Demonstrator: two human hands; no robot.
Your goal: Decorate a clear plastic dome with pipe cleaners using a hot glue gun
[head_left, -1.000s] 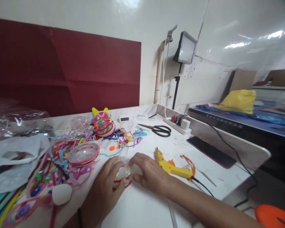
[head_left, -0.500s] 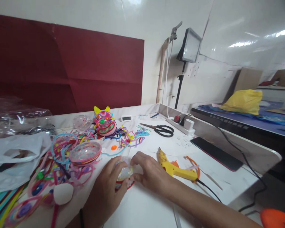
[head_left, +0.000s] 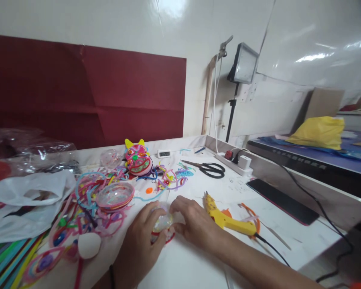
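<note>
Both my hands are closed round a small clear plastic dome (head_left: 163,222) with a red rim, held on the white table (head_left: 192,265). My left hand (head_left: 141,241) cups it from the left, and my right hand (head_left: 194,224) grips it from the right with fingers curled over its top. A yellow glue gun (head_left: 228,218) lies just right of my right hand, its black cord trailing off to the right. A heap of coloured pipe cleaners (head_left: 87,200) with another clear dome (head_left: 114,195) on it lies to the left.
A pink and yellow cat-face craft (head_left: 137,159), black scissors (head_left: 209,168), a small white clock (head_left: 164,153) and a power strip (head_left: 236,162) lie at the back. A dark phone (head_left: 281,200) lies at the right. White plastic bags (head_left: 24,200) sit at the left. A lamp on a stand (head_left: 243,64) rises behind.
The view has shifted slightly right and down. Both hands have stayed on the clear dome with only small finger movement.
</note>
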